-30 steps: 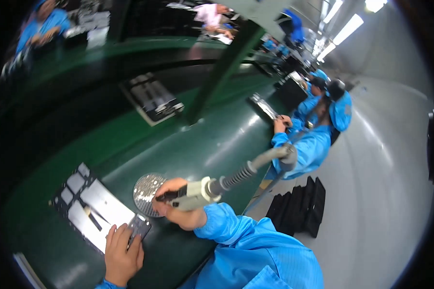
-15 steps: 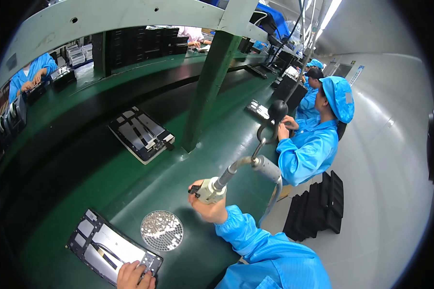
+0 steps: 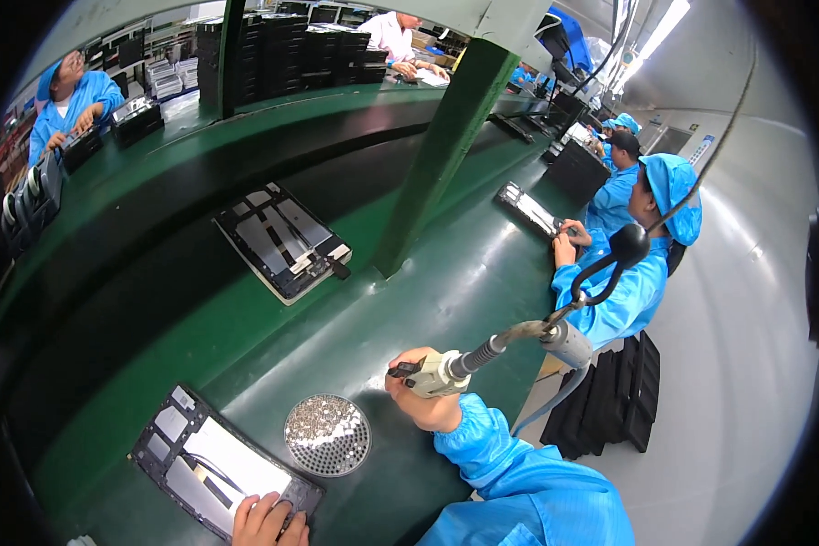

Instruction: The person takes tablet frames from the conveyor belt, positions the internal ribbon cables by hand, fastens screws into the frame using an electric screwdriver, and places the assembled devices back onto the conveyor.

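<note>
My left hand [image 3: 270, 520] lies with its fingers extended over the lower right end of an opened tablet [image 3: 214, 460] at the lower left, whose inside has pale panels and dark cables. My right hand [image 3: 419, 400] is closed around a cream electric screwdriver [image 3: 439, 374], which hangs from a hook and a grey cable. The driver's tip is hidden behind the hand. Between my hands, on the green bench, sits a round perforated tray [image 3: 342, 461] with many small silvery screws on its far half. The right hand is just beyond the tray, apart from it.
A second opened tablet [image 3: 282, 244] lies on the recessed belt beyond. A slanted green post [image 3: 446, 164] rises behind my right hand. Co-workers in blue sit to the right, the nearest [image 3: 614, 282] handling another device [image 3: 530, 211]. Black trays [image 3: 614, 396] are stacked beside the bench.
The view has shifted, so the bench things appear slightly farther right. My left hand stays on the tablet, and my right hand still grips the screwdriver near the tray.
</note>
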`<control>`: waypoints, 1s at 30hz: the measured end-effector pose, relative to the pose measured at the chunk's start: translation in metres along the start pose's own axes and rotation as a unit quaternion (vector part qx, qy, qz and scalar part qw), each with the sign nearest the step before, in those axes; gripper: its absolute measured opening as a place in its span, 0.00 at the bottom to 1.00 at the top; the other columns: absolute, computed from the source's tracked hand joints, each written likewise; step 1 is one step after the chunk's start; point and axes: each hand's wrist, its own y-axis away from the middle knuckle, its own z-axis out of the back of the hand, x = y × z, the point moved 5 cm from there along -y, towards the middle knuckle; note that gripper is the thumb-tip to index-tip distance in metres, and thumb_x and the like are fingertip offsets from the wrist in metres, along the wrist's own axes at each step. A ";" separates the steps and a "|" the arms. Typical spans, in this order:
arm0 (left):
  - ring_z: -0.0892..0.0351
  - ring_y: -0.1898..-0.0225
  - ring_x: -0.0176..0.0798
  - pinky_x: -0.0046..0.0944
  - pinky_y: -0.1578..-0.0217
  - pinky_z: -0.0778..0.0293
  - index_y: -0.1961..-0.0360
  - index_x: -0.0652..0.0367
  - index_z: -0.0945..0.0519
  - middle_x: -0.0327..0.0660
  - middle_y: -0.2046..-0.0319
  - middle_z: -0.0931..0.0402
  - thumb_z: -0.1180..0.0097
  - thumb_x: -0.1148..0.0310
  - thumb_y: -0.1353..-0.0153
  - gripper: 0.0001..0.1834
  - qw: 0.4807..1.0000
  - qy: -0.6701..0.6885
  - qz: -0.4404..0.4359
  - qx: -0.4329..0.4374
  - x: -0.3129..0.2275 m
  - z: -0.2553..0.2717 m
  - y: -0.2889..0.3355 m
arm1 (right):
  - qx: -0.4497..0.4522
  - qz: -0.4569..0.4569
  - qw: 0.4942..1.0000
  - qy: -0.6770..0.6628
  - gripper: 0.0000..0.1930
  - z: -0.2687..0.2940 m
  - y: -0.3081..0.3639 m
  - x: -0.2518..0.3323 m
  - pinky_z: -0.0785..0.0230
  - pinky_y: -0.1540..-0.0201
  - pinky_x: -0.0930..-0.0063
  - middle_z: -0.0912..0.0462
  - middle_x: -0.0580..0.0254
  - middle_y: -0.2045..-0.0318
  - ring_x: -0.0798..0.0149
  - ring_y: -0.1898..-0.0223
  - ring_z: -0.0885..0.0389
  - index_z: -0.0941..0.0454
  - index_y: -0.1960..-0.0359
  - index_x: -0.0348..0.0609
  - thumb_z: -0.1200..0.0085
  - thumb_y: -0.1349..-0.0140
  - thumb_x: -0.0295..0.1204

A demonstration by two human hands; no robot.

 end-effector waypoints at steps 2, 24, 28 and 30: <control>0.27 0.50 0.56 0.57 0.49 0.31 0.60 0.63 0.21 0.51 0.55 0.26 0.41 0.75 0.47 0.12 1.000 -0.003 0.004 0.003 -0.002 0.001 0.002 | 0.004 -0.002 1.000 -0.015 0.15 -0.002 0.003 0.003 0.28 0.64 0.77 0.20 0.64 0.69 0.71 0.68 0.22 0.24 0.61 0.37 0.42 0.53 0.17; 0.24 0.52 0.47 0.51 0.46 0.30 0.68 0.66 0.19 0.47 0.62 0.23 0.37 0.73 0.57 0.13 0.999 -0.032 0.037 -0.018 0.016 -0.017 0.015 | 0.066 0.049 0.994 -0.074 0.18 -0.010 -0.006 -0.001 0.31 0.68 0.63 0.27 0.59 0.78 0.65 0.79 0.30 0.32 0.54 0.34 0.53 0.50 0.17; 0.24 0.52 0.48 0.51 0.46 0.30 0.68 0.65 0.19 0.47 0.62 0.23 0.37 0.73 0.57 0.13 0.999 -0.042 0.029 -0.012 0.013 -0.016 0.015 | 0.060 0.044 0.995 -0.071 0.18 -0.007 -0.004 0.002 0.31 0.68 0.63 0.27 0.59 0.78 0.65 0.79 0.30 0.32 0.54 0.34 0.54 0.50 0.16; 0.24 0.52 0.48 0.51 0.46 0.30 0.67 0.65 0.19 0.46 0.61 0.23 0.36 0.72 0.57 0.13 1.000 -0.015 0.010 0.006 0.014 -0.013 0.015 | 0.075 0.050 0.992 -0.086 0.18 -0.006 -0.004 0.003 0.31 0.68 0.62 0.27 0.59 0.78 0.65 0.79 0.30 0.33 0.54 0.34 0.53 0.49 0.16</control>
